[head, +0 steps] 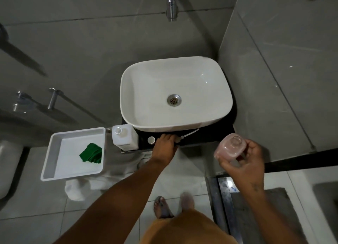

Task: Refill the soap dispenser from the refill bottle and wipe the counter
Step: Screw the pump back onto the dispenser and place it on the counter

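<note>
My right hand (247, 159) holds the clear soap dispenser bottle (229, 146), its mouth open and pinkish soap inside, out over the counter's right front corner. My left hand (164, 145) rests on the black counter (210, 134) in front of the basin, fingers on the dispenser's white pump head (181, 138), whose tube (191, 133) lies flat toward the right. A white refill bottle (124, 136) stands uncapped at the counter's left end, and its round white cap (151, 140) lies beside it. A green cloth (91, 153) lies crumpled in a white tray (54, 152).
A white basin (146, 82) fills most of the counter, with a chrome tap (171, 4) on the wall above. The tray sits left of the counter over a white towel (78, 187). A toilet edge (7, 170) shows far left; grey mat (265, 216) at right.
</note>
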